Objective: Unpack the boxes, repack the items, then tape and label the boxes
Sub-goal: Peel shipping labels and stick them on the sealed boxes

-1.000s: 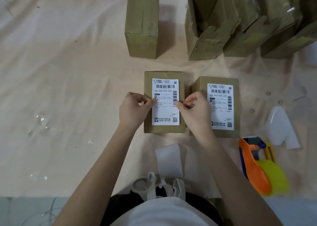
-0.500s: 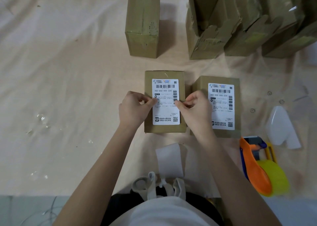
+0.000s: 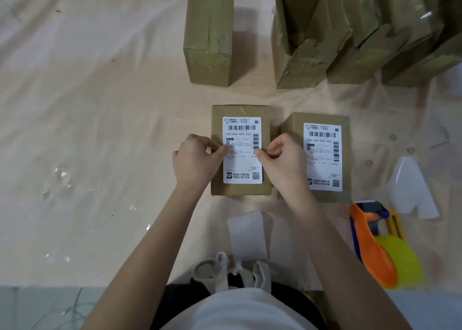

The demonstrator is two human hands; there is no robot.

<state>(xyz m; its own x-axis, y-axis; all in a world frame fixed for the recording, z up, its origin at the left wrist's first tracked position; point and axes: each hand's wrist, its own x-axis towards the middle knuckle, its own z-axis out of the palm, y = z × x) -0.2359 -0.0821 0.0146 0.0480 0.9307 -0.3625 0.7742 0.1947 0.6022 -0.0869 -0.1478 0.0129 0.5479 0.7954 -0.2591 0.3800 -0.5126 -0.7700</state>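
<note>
You had both hands on the shipping label (image 3: pixel 242 152) lying on top of the closed box (image 3: pixel 217 187) directly in front of you, your left hand (image 3: pixel 193 163) with curled fingers and thumb tip pressed at the label's left edge, your right hand (image 3: pixel 285 159) likewise pinched at its right edge. Whether the edges were lifted between your fingertips or pressed flat, the view could not settle. The label was probably thin, light and limp, with a tacky back that would crease or grab crooked if bent, so the two side edges at mid-height were the sensible place to hold it. The box looked stiff and light, sitting flat on the cloth-covered table (image 3: pixel 100 129). Just to its right lay a second labelled box (image 3: pixel 295 129), and the tape dispenser (image 3: pixel 377 244) was near your right forearm.
</note>
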